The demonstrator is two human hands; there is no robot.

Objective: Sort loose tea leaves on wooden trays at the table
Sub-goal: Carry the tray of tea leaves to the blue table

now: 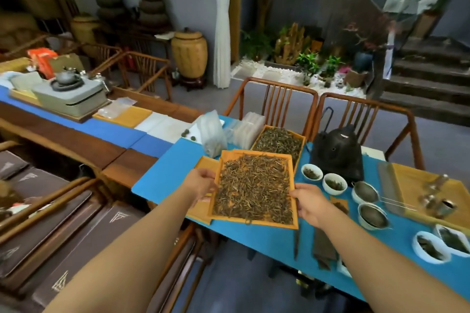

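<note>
A wooden tray [269,224] covered with dark loose tea leaves [254,188] is held over the blue tablecloth. My left hand [201,184] grips its left edge and my right hand [309,202] grips its right edge. Under it lies another wooden tray [203,164], mostly hidden. A second tray of tea leaves [279,143] sits behind it on the table.
White cups with leaves [312,172] [334,184], strainers [365,192], and bowls [431,246] stand to the right. A black kettle [338,151] sits behind them. A plastic bag [212,134] and clear containers [245,132] lie at the back. Wooden chairs [277,99] line the far side.
</note>
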